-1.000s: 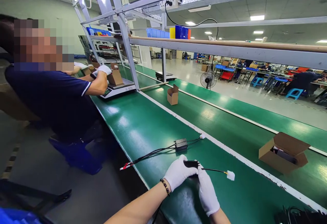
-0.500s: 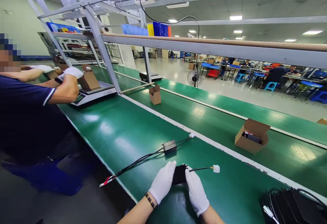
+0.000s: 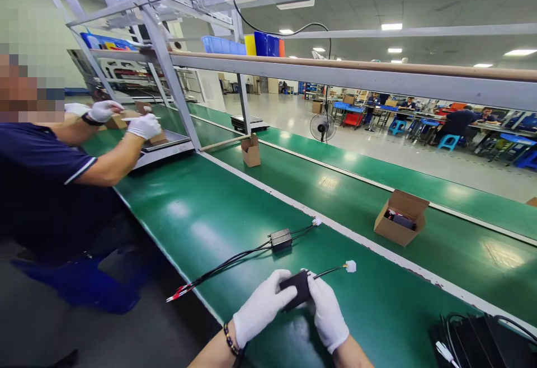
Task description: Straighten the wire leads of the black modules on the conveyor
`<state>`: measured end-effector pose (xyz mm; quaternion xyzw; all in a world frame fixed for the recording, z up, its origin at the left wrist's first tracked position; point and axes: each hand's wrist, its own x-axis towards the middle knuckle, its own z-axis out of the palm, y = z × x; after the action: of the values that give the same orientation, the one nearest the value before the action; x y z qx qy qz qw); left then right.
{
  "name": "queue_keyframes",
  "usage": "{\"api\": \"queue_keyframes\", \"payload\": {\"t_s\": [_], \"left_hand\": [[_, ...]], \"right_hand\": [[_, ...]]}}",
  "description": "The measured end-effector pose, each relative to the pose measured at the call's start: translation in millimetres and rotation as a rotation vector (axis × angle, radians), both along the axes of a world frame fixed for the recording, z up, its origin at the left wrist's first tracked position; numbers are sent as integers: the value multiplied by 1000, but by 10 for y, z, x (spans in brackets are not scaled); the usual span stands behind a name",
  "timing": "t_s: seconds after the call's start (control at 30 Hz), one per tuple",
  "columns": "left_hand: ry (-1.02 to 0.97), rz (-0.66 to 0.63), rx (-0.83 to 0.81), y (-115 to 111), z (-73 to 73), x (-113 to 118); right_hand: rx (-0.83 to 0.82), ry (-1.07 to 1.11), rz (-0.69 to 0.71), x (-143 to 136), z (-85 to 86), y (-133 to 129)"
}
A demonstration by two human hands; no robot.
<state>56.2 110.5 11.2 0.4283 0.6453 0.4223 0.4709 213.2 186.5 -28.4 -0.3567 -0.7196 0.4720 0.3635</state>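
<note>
Between my two white-gloved hands is a flat black box-shaped module (image 3: 298,288). A short dark lead runs from its right side to a white plug (image 3: 351,267). My left hand (image 3: 265,307) is closed on the module's left end, thumb across its face. Fingers of my right hand (image 3: 328,312) grip the right end, near where the lead comes out. Just beyond my hands, a ribbed metal module (image 3: 281,240) lies on the green bench (image 3: 201,200). Its dark wires reach left to red and white tips (image 3: 178,293) and right to a white connector (image 3: 316,222).
A stack of black cabled units (image 3: 482,337) sits at the lower right. On the belt beyond a white rail (image 3: 335,229) are an open carton (image 3: 398,220) with items inside and a smaller carton (image 3: 251,151). A gloved co-worker (image 3: 50,161) works beside a scale (image 3: 161,152) at left.
The black module has tilted in my hands, and its white plug has shifted slightly left and up. Both cartons on the belt have moved left. The co-worker's hands have risen and now hold something thin.
</note>
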Motion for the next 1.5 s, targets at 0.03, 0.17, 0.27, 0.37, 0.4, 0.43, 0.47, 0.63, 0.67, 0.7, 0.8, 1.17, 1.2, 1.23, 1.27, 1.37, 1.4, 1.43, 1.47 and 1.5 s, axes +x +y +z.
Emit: {"api": "queue_keyframes", "payload": {"t_s": [0.03, 0.17, 0.27, 0.37, 0.4, 0.43, 0.47, 0.63, 0.67, 0.7, 0.8, 1.17, 1.2, 1.23, 1.27, 1.37, 1.4, 1.43, 1.47, 1.5], "left_hand": [[-114, -71, -35, -12, 18, -10], [-601, -250, -72, -24, -19, 6], [-739, -183, -90, 11, -157, 116], [-729, -163, -131, 48, -298, 281], [-714, -171, -138, 54, -327, 332], [-699, -181, -141, 57, -342, 376], [-682, -190, -140, 57, -342, 409], [-638, -251, -102, 37, -213, 430], [-644, -268, -90, 34, -192, 419], [-653, -280, -78, 33, -180, 406], [-664, -281, -45, 31, -187, 359], [-903, -342, -69, -13, -84, -142], [-932, -377, -86, -4, -86, -144], [-969, -414, -108, 9, -94, -136], [-1006, -447, -128, 23, -107, -120], [-1088, -509, -163, 66, -156, -76], [-1097, -516, -167, 79, -175, -72], [-1102, -523, -174, 90, -193, -75], [-1110, -533, -189, 99, -212, -84], [-1115, -542, -202, 107, -232, -97]], "right_hand": [[-47, 13, 22, 10, 17, 27], [-260, 41, 65, 34, 9, 165], [-136, -29, -176, 20, -57, 160], [328, -179, -269, 8, -69, 6], [464, -250, -149, 11, -46, -47], [549, -324, 11, 17, -11, -82], [599, -395, 144, 26, 34, -90], [678, -488, -46, 26, 245, 207], [686, -468, -127, 5, 264, 254], [698, -448, -168, -21, 273, 268], [757, -392, 82, -93, 236, 150], [-303, 69, -101, 59, 162, 489], [-345, 66, -37, 50, 199, 464], [-380, 63, 13, 38, 235, 425], [-406, 61, 45, 28, 270, 382], [-447, 53, 63, 23, 356, 289], [-456, 51, 60, 30, 379, 277], [-464, 51, 61, 41, 398, 272], [-469, 51, 63, 52, 415, 271], [-475, 52, 66, 63, 430, 272]]}}
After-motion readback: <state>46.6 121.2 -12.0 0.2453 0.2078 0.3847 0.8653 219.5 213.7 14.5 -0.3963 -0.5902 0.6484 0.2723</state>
